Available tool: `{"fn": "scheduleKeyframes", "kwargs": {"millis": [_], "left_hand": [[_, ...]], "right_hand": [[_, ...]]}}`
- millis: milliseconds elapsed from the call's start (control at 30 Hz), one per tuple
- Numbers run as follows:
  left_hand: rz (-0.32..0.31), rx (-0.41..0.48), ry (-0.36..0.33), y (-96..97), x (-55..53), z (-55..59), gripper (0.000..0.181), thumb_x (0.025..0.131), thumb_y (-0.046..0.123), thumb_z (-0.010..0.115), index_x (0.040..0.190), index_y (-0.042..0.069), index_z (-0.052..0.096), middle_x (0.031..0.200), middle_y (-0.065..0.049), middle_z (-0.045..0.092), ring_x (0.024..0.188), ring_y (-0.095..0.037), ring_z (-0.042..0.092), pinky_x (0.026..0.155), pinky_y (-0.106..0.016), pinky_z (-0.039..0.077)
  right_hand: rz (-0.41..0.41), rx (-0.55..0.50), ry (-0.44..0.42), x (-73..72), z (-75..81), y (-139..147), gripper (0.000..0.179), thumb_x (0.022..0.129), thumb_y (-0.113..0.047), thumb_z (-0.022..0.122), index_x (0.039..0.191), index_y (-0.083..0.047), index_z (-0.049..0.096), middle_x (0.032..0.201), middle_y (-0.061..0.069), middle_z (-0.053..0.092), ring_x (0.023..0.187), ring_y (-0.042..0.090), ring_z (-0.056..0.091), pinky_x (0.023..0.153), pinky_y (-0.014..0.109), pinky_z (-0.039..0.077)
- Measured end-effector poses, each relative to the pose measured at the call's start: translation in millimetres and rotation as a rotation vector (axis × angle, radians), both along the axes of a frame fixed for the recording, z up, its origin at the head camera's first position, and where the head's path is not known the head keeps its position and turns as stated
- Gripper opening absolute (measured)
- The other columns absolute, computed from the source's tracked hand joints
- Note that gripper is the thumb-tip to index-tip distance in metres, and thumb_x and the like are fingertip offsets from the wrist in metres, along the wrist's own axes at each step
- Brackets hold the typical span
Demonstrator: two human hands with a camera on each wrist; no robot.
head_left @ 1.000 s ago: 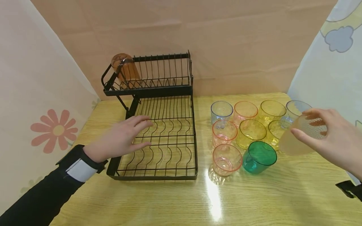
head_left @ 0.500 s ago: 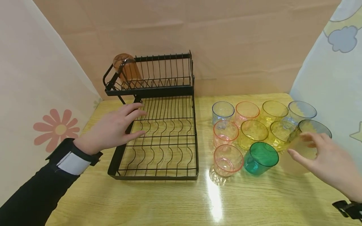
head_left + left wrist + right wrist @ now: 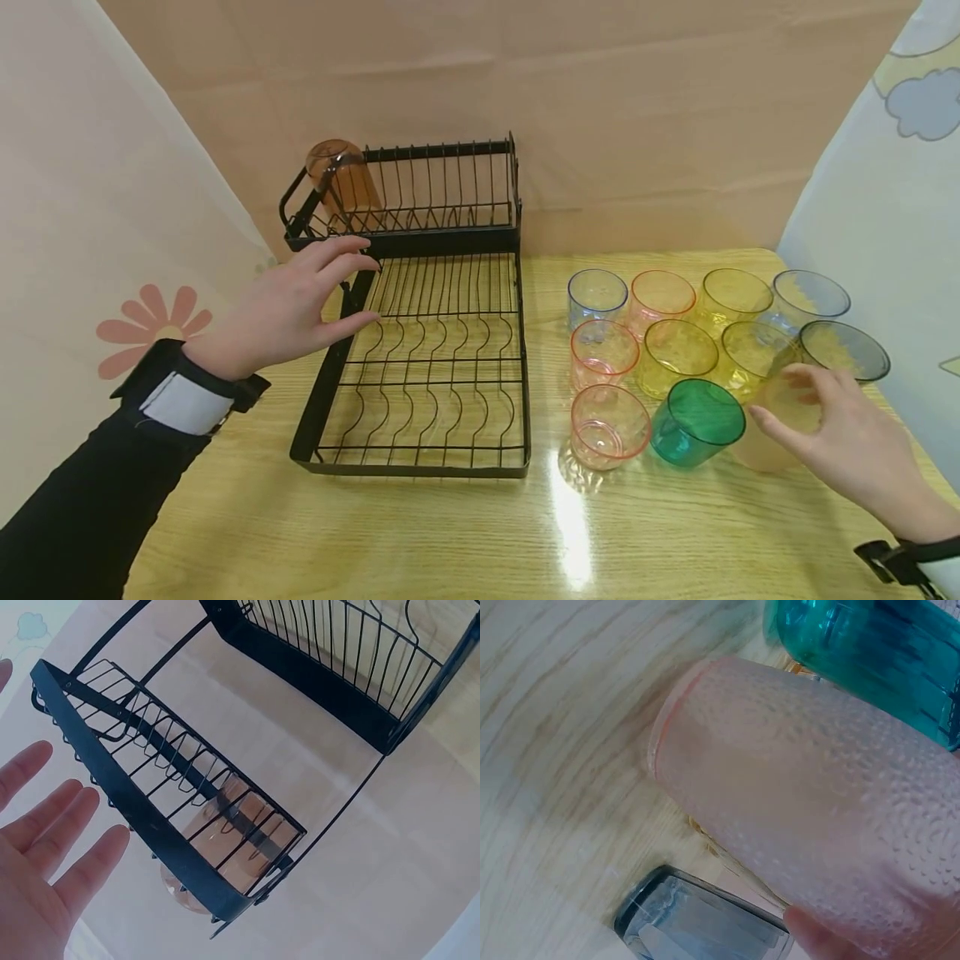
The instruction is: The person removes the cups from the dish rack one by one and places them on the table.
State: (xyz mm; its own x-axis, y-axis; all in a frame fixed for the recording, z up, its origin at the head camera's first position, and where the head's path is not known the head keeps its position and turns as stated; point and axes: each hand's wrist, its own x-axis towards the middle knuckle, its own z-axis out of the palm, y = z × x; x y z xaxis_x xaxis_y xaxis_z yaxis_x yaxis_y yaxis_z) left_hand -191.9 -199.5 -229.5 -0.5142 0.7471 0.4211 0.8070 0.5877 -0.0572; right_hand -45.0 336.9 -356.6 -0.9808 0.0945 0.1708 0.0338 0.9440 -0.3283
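Note:
My right hand [image 3: 847,450] grips a peach, translucent cup [image 3: 772,446] with a pebbled surface, low over the table at the front right of the glasses. In the right wrist view this cup [image 3: 780,780] lies slanted, its pink-edged end toward the wood; whether it touches the table I cannot tell. Beside it are a green glass [image 3: 697,425] and a grey-rimmed glass [image 3: 847,350]. Fingers spread, my left hand [image 3: 281,312] hovers with nothing in it at the left side of a black two-tier dish rack [image 3: 408,472]. An amber glass [image 3: 348,187] sits upside down in the upper tier.
Several clear glasses with coloured rims stand upright in rows, such as a blue-rimmed glass [image 3: 597,300], a pink-rimmed glass [image 3: 611,429] and a yellow glass [image 3: 678,358]. Cloth walls, including a tan backdrop [image 3: 637,125], enclose the wooden table [image 3: 420,542].
My right hand has come down and toward me with the peach cup, uncovering the grey-rimmed glass. My left hand has shifted left and upward along the rack.

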Motion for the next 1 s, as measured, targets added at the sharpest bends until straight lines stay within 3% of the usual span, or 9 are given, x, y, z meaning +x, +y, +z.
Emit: {"fn": "scheduleKeyframes", "kwargs": {"millis": [333, 600, 733, 900, 1000], "left_hand": [[-0.014, 0.027, 0.020, 1.5, -4.3, 10.8, 0.054, 0.078, 0.033, 0.067, 0.122, 0.007, 0.049, 0.130, -0.017, 0.042, 0.112, -0.033, 0.043, 0.085, -0.047, 0.040], [-0.063, 0.002, 0.105, 11.3, -16.2, 30.8, 0.060, 0.079, 0.037, 0.063, 0.129, 0.007, 0.047, 0.135, -0.018, 0.039, 0.121, -0.036, 0.036, 0.101, -0.049, 0.022], [-0.017, -0.074, 0.127, 14.6, -24.3, 39.7, 0.065, 0.081, 0.042, 0.060, 0.134, 0.009, 0.042, 0.141, -0.016, 0.032, 0.128, -0.033, 0.027, 0.104, -0.047, 0.013], [0.060, -0.130, 0.104, 17.3, -31.8, 49.4, 0.070, 0.083, 0.047, 0.058, 0.139, 0.012, 0.036, 0.146, -0.014, 0.024, 0.133, -0.031, 0.019, 0.104, -0.047, 0.013], [0.094, -0.137, 0.098, 18.6, -35.1, 55.2, 0.072, 0.083, 0.049, 0.057, 0.141, 0.014, 0.032, 0.147, -0.013, 0.022, 0.133, -0.032, 0.017, 0.104, -0.048, 0.013]], "right_hand": [[0.001, 0.035, -0.016, -0.4, 3.5, -3, 0.072, 0.080, -0.051, 0.060, 0.127, -0.002, 0.038, 0.110, 0.028, 0.034, 0.075, 0.036, 0.046, 0.041, 0.037, 0.034], [0.115, 0.106, 0.115, -6.7, 22.5, -9, 0.070, 0.079, -0.046, 0.063, 0.130, -0.002, 0.042, 0.118, 0.027, 0.039, 0.098, 0.045, 0.036, 0.064, 0.059, 0.035], [0.180, 0.111, 0.125, -14.1, 36.4, -20, 0.066, 0.080, -0.044, 0.062, 0.131, -0.007, 0.042, 0.126, 0.022, 0.037, 0.108, 0.043, 0.034, 0.067, 0.059, 0.036], [0.257, 0.152, 0.134, -24.9, 51.9, -42, 0.067, 0.080, -0.047, 0.061, 0.134, -0.013, 0.041, 0.129, 0.018, 0.037, 0.109, 0.039, 0.037, 0.065, 0.057, 0.039], [0.326, 0.170, 0.170, -31.2, 59.5, -57, 0.069, 0.078, -0.047, 0.063, 0.135, -0.015, 0.041, 0.130, 0.016, 0.038, 0.104, 0.036, 0.041, 0.055, 0.047, 0.042]]}}
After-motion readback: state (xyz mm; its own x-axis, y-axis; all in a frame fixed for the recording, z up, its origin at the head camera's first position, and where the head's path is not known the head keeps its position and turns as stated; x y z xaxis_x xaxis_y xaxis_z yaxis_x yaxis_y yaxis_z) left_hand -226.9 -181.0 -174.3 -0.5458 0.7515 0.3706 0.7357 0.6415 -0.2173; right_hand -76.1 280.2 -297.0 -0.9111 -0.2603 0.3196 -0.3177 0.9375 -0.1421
